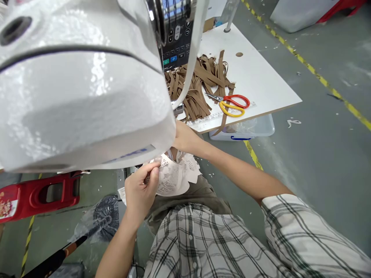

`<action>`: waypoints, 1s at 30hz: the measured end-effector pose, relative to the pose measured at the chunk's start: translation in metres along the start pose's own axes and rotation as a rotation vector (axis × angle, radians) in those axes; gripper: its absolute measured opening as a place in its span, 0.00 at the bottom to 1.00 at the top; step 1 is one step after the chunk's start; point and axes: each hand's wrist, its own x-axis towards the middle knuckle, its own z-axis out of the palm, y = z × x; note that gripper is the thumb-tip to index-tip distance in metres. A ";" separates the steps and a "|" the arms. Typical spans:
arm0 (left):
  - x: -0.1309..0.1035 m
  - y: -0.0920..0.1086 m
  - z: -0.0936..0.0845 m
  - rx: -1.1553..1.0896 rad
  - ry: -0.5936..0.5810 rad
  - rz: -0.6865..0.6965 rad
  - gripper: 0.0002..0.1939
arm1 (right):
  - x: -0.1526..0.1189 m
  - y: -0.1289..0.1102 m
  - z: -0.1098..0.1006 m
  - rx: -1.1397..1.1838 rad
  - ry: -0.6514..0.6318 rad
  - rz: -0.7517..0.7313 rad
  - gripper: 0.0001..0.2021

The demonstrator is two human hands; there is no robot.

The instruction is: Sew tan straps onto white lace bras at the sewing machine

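Observation:
A white lace garment piece (171,179) hangs over the lap, just below the head of a large white sewing machine (87,112). My left hand (142,187) pinches the lace at its left edge, thumb against curled fingers. My right hand (185,137) reaches in at the machine's right side; its fingers are hidden behind the machine head. The needle area is mostly covered by the head, with a bright light on the lace beneath it.
On the white table (261,81) lie a pile of brown fabric strips (197,85) and red-and-yellow-handled scissors (234,105). A control panel (176,36) stands behind the machine. Below are a clear plastic bin (261,127), a red stool (43,195) and a plastic-wrapped black object (106,216).

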 end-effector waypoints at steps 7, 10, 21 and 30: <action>-0.003 -0.006 0.001 -0.028 0.021 0.006 0.10 | 0.001 0.000 0.001 -0.027 -0.010 0.003 0.02; -0.004 -0.008 0.001 -0.031 0.033 -0.002 0.10 | 0.001 -0.001 0.001 -0.039 -0.017 0.006 0.02; -0.008 -0.020 0.005 -0.017 0.101 -0.049 0.12 | -0.002 -0.012 0.004 -0.028 0.021 0.086 0.02; -0.020 -0.018 0.013 0.086 0.091 0.131 0.14 | -0.016 -0.015 -0.003 -0.017 -0.041 0.075 0.06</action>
